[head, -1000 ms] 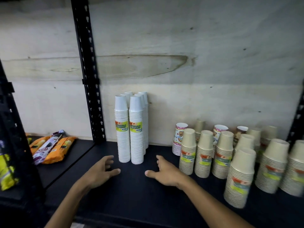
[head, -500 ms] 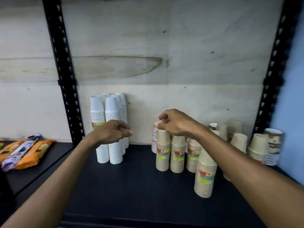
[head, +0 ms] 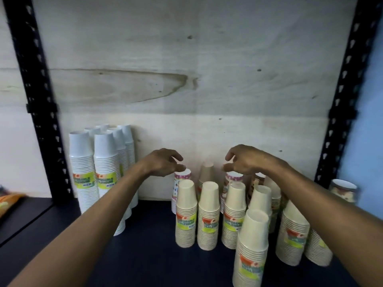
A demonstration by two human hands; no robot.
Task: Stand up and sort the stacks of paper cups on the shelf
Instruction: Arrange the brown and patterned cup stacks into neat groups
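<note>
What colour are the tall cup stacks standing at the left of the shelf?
White, each tall cup stack banded by a green and yellow label, seen in the head view.

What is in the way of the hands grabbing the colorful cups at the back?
The front row of beige cup stacks stands before the polka-dot stacks, but both hands, left and right, reach over them; nothing blocks from above.

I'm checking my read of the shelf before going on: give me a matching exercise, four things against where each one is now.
Things:
1. white cup stacks
2. left hand
3. right hand
4. nearest beige stack

Places:
A. front of the shelf, low right
B. above the polka-dot stack
C. far left, beside the black upright
D. above the purple-rimmed stack

Pairs: 1-C, 2-B, 3-D, 4-A
</note>
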